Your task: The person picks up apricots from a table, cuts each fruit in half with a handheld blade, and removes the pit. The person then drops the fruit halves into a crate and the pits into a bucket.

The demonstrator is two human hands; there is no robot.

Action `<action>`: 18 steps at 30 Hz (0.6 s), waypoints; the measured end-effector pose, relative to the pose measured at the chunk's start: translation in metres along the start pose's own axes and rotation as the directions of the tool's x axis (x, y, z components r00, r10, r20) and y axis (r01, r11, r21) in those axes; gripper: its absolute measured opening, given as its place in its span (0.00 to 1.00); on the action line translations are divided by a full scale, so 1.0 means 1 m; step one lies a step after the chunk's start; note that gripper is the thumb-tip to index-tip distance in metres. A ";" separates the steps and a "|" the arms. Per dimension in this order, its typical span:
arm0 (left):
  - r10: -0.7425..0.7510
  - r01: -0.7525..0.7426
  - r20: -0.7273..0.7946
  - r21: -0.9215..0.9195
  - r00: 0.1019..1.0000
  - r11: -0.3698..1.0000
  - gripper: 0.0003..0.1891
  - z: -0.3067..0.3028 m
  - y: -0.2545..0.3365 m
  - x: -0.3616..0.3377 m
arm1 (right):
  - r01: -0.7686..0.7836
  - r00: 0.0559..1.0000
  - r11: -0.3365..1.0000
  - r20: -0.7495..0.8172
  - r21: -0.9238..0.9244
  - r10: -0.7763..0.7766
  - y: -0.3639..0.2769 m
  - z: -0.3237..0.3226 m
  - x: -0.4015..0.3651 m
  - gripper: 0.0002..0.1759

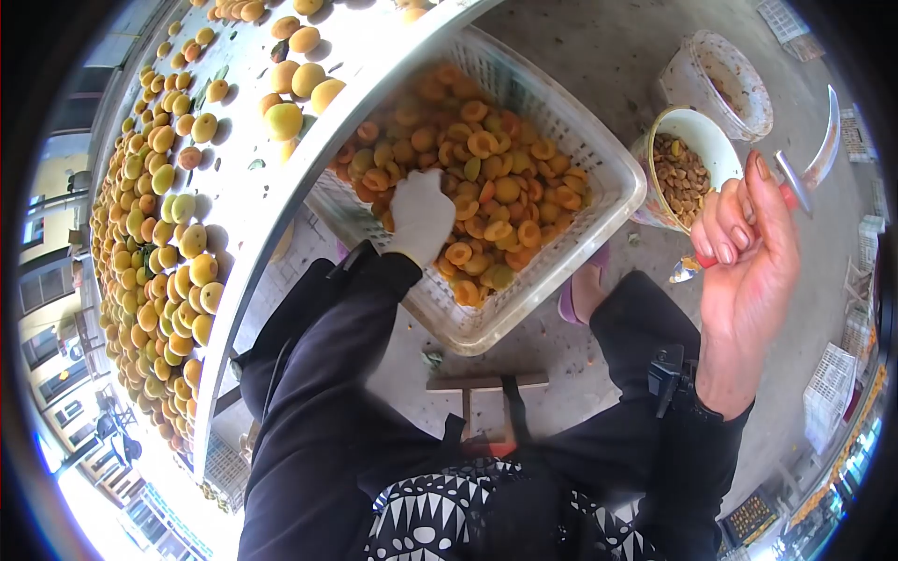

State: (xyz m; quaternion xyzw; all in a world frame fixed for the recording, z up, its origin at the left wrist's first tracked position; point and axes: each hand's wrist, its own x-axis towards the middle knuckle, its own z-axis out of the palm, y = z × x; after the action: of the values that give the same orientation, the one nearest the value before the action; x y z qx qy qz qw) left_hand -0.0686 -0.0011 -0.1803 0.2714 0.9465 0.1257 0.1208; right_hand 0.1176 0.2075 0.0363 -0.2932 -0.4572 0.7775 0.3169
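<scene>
Orange apricot halves (pixel 486 178) fill a white perforated plastic crate (pixel 613 220) that stands on the concrete floor in front of the person's knees. The left hand (pixel 421 215), in a white glove, lies on top of this fruit at the near left side of the crate. Its back is turned up and its fingers are curled down among the halves. Whether they have closed on a piece cannot be told.

The right hand (pixel 748 271) is raised well apart from the crate, off to its right, palm turned toward the camera. Its fingers are folded tight around a red-handled metal knife (pixel 825 136). The red handle shows only in slivers above and below the fingers. The knife's long axis runs on a slant from lower left to upper right, and the slim blade stands out above the fingertips, pointing up and away from the person toward the upper right.

Just behind that hand, between it and the crate's far corner, sits a cream round bucket (pixel 725 154) holding brown apricot pits (pixel 681 178). A second pale round bucket (pixel 758 93) stands beyond it.

Along the left runs a white flat table (pixel 253 178) covered with whole yellow-orange apricots (pixel 159 234); its edge overlaps the crate's left end. Both arms wear black sleeves.
</scene>
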 end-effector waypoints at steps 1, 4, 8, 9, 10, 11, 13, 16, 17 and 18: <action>-0.027 0.019 -0.077 -0.098 0.997 0.995 0.16 -0.002 -0.006 0.006 | 0.007 1.000 1.000 -0.004 -0.004 -0.007 0.000 -0.001 0.000 0.07; -0.062 0.011 -0.185 -0.266 0.981 0.964 0.13 -0.006 -0.010 0.028 | 0.012 1.000 1.000 -0.005 -0.006 -0.012 0.000 0.009 -0.004 0.08; 0.001 0.001 0.011 -0.220 1.000 0.976 0.15 -0.008 0.013 0.047 | 0.012 1.000 1.000 0.005 -0.013 -0.012 0.003 0.011 -0.006 0.10; 0.003 0.006 0.094 -0.091 0.996 0.996 0.17 -0.006 0.021 0.050 | 0.008 1.000 1.000 0.007 -0.016 -0.008 0.003 0.010 -0.006 0.11; 0.008 0.001 0.092 -0.095 0.996 0.996 0.17 0.000 0.025 0.052 | 0.004 1.000 1.000 0.011 -0.021 -0.003 0.003 0.009 -0.006 0.11; 0.023 -0.022 0.091 -0.011 0.996 1.000 0.18 0.006 0.028 0.053 | 0.008 1.000 0.999 0.023 -0.032 -0.007 0.003 0.008 -0.005 0.11; 0.024 -0.031 0.090 0.082 0.996 0.996 0.17 0.015 0.032 0.056 | 0.007 1.000 0.999 0.008 -0.034 -0.007 0.002 0.010 -0.007 0.11; 0.039 -0.036 0.148 -0.023 0.988 0.999 0.16 0.015 0.025 0.063 | 0.000 1.000 1.000 0.005 -0.019 0.001 0.002 0.007 -0.008 0.12; 0.044 -0.041 0.151 -0.020 0.988 0.999 0.16 0.020 0.013 0.067 | -0.005 1.000 0.998 -0.004 -0.056 0.005 0.002 0.007 -0.008 0.10; 0.119 -0.107 0.106 -0.112 0.987 0.988 0.17 0.027 -0.002 0.071 | -0.009 1.000 0.996 -0.013 -0.092 0.008 0.002 0.008 -0.008 0.10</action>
State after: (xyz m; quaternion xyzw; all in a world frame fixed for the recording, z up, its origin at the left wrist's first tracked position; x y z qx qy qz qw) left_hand -0.1204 0.0407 -0.2181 0.3246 0.9133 0.1670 0.1808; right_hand 0.1159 0.1965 0.0396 -0.3145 -0.4891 0.7551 0.3028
